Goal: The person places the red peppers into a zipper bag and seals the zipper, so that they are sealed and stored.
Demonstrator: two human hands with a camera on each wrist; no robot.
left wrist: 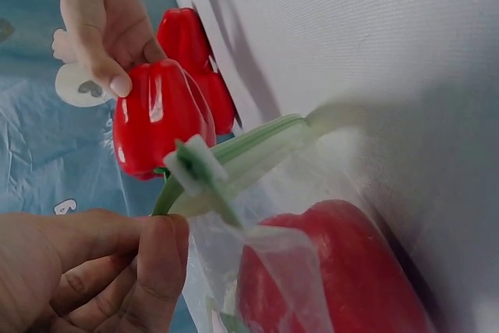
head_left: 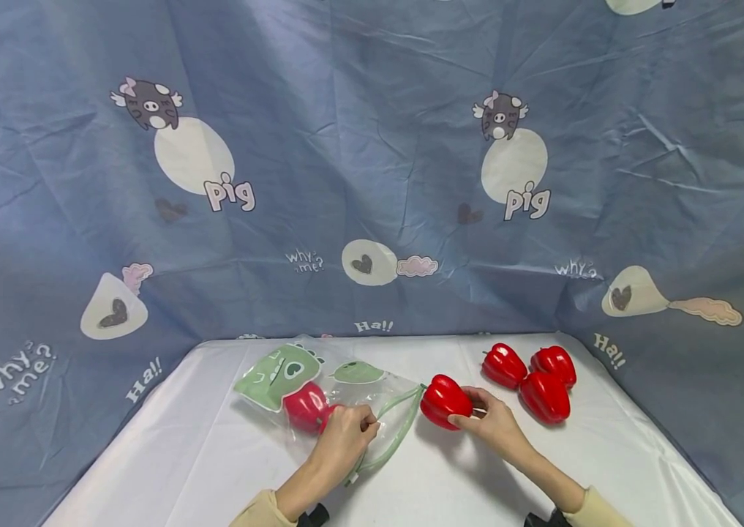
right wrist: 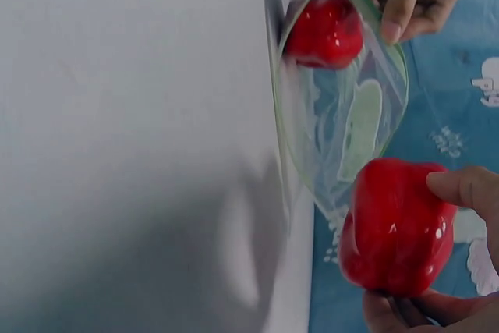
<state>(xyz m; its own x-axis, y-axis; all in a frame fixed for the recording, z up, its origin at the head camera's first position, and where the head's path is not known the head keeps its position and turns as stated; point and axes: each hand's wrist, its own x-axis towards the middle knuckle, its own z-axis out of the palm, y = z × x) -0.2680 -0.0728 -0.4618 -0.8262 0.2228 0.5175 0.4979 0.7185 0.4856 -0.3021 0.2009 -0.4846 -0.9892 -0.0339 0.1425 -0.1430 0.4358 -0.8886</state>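
Observation:
A clear zip bag (head_left: 390, 391) with green edging and a green cartoon print lies on the table, its mouth gaping toward the right. Red bell peppers (head_left: 304, 407) are inside it. My left hand (head_left: 345, 438) pinches the green rim of the bag between thumb and fingers, as the left wrist view shows. In my right hand (head_left: 493, 421) is another red bell pepper (right wrist: 398, 225), gripped between thumb and fingers, stem end toward the bag. It is held above the table, right beside the bag's opening.
Three more red bell peppers (head_left: 546, 396) sit grouped at the right rear of the table. White cloth covers the table (head_left: 167, 439). Behind and at both sides hangs a blue printed curtain (head_left: 372, 146).

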